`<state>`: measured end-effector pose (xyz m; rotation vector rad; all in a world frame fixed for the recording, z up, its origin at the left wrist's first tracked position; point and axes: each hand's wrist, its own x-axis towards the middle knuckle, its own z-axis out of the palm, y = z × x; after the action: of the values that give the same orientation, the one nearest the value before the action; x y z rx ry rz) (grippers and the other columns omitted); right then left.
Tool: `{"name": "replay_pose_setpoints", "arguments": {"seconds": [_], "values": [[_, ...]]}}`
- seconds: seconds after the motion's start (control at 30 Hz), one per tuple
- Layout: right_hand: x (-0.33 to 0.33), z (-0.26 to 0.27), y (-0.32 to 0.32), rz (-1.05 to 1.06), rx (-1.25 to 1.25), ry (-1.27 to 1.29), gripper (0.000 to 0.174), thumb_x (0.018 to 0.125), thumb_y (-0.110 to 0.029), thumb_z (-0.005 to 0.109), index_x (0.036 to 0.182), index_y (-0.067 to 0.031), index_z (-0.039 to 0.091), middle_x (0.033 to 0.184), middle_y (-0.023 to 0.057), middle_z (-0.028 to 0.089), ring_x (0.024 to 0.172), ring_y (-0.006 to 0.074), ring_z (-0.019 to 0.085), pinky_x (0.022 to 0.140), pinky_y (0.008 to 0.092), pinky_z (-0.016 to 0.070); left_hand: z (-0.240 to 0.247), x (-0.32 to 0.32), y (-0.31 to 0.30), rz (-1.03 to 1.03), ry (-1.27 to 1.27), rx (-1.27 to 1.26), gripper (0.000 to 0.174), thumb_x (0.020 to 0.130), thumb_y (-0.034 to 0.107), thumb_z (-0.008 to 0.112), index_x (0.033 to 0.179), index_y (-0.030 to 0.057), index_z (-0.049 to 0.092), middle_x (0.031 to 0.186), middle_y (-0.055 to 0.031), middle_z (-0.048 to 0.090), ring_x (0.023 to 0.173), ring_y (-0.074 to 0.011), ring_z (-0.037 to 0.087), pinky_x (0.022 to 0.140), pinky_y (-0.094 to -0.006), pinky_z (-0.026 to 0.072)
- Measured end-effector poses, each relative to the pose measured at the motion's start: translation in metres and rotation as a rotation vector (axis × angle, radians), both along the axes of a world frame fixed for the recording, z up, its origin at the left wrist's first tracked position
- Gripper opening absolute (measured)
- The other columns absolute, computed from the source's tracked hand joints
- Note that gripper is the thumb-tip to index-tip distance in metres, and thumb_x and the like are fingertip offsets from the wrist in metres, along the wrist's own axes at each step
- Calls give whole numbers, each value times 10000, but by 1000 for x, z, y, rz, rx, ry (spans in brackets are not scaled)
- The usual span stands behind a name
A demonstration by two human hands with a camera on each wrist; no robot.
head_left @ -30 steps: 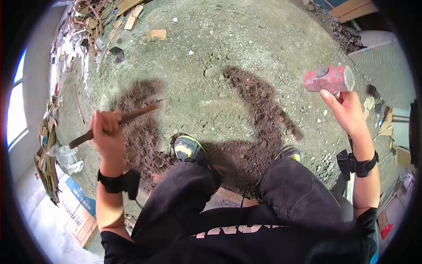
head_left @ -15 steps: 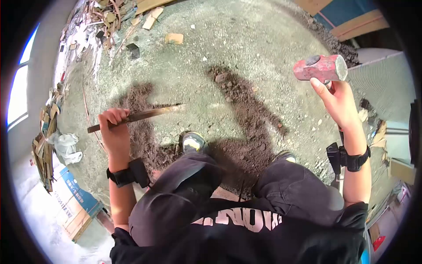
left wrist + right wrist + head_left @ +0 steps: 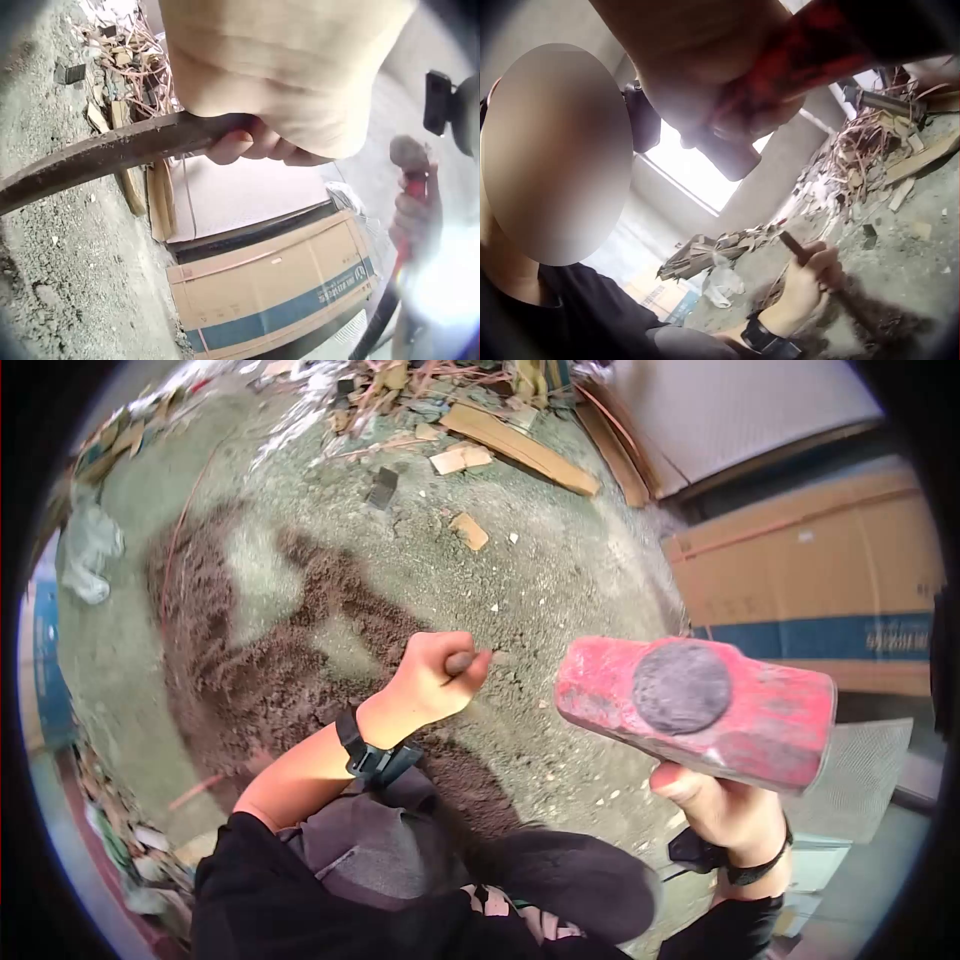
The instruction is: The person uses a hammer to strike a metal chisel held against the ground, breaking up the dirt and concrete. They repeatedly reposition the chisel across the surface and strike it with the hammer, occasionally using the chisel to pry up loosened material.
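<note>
My left hand (image 3: 425,680) grips a dark steel chisel (image 3: 112,152) above the ground. In the head view only the chisel's butt end (image 3: 460,662) shows, between thumb and fingers. The left wrist view shows its flat, slightly curved bar reaching out to the left. Raised high, my right hand (image 3: 725,810) holds a sledgehammer (image 3: 700,705) with a worn red head. That head looms large on the right, apart from the chisel. A red handle section (image 3: 415,187) appears in the left wrist view.
Dark loose soil (image 3: 260,680) lies in bands over the gritty ground. A large cardboard box (image 3: 800,580) with a blue stripe stands on the right. Cardboard strips (image 3: 520,450) and scraps lie at the back, and a clear plastic bag (image 3: 90,550) is at the far left.
The view has swung right, bringing the large box in. The hammer head has come up much nearer the head camera. The chisel, earlier seen lengthwise, now shows its end; both grips continue.
</note>
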<state>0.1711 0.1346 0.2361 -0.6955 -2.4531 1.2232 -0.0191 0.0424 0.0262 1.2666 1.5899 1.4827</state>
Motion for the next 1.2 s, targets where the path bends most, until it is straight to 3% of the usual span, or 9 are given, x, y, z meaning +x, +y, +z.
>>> {"name": "replay_pose_setpoints", "arguments": {"seconds": [0.17, 0.3, 0.43, 0.57, 0.63, 0.73, 0.9, 1.07, 1.2], "values": [[-48, -25, -6, 171, -53, -36, 562, 743, -254, 733, 1158, 31, 484, 1134, 107, 539, 1047, 213, 513, 888, 346, 405, -3, 4, 0, 38, -45, 146, 254, 689, 3, 609, 562, 22, 390, 485, -121, 386, 417, -271, 363, 409, -330, 340], [-71, -19, -3, 40, -124, -389, 309, 731, -234, 726, 973, -60, 645, 910, 117, 646, 789, 271, 627, 694, 321, 490, -3, -9, -10, 4, -53, 78, 153, 674, 4, 603, 612, 20, 463, 535, -139, 450, 464, -309, 458, 444, -335, 386], [-69, -7, -13, 63, -275, 117, 469, 747, -209, 724, 1115, 6, 528, 1179, 150, 517, 1010, 268, 554, 843, 374, 433, 0, -16, -12, -80, -17, 90, 128, 682, 2, 588, 633, 21, 472, 546, -144, 467, 484, -321, 481, 456, -338, 393], [-84, -14, -18, 22, -234, -692, 501, 708, -196, 755, 1118, -5, 538, 1164, 197, 519, 1000, 295, 559, 849, 363, 432, 13, -13, -7, -112, -289, 167, 153, 676, -8, 598, 824, 31, 598, 615, -147, 527, 525, -305, 523, 497, -317, 434], [-84, -7, -12, 68, 17, -325, 309, 744, -232, 713, 995, -70, 633, 884, 121, 650, 774, 306, 630, 654, 339, 501, 4, -15, -10, -116, -176, 107, 232, 673, -8, 608, 900, 41, 611, 636, -139, 547, 555, -298, 553, 518, -316, 448], [-86, -3, -19, -77, -163, 150, 321, 753, -206, 711, 1007, -31, 624, 972, 106, 636, 849, 240, 617, 741, 329, 476, -10, -14, -13, -118, -33, 65, 230, 673, -8, 608, 898, 43, 614, 646, -144, 554, 552, -287, 558, 515, -310, 444], [-75, -30, -17, 139, -51, -495, 498, 753, -185, 715, 1155, 4, 491, 1123, 112, 560, 1005, 235, 543, 878, 364, 425, 10, -11, -8, -102, -186, 96, 86, 671, -1, 614, 724, 41, 561, 624, -139, 542, 559, -310, 553, 503, -324, 436], [-80, -5, -20, -183, -282, 184, 315, 746, -167, 713, 1022, -46, 622, 969, 93, 641, 913, 214, 614, 775, 314, 477, -3, -14, -11, -103, -32, 16, 106, 664, 14, 624, 689, 25, 521, 591, -144, 509, 520, -323, 500, 483, -334, 412], [-70, -29, -19, 96, 35, -267, 418, 743, -193, 721, 1091, -35, 554, 995, 111, 602, 858, 260, 589, 762, 335, 461, -7, -11, -6, -87, -96, 55, 108, 652, 8, 624, 671, 26, 519, 565, -142, 483, 512, -323, 486, 477, -340, 404]]}}
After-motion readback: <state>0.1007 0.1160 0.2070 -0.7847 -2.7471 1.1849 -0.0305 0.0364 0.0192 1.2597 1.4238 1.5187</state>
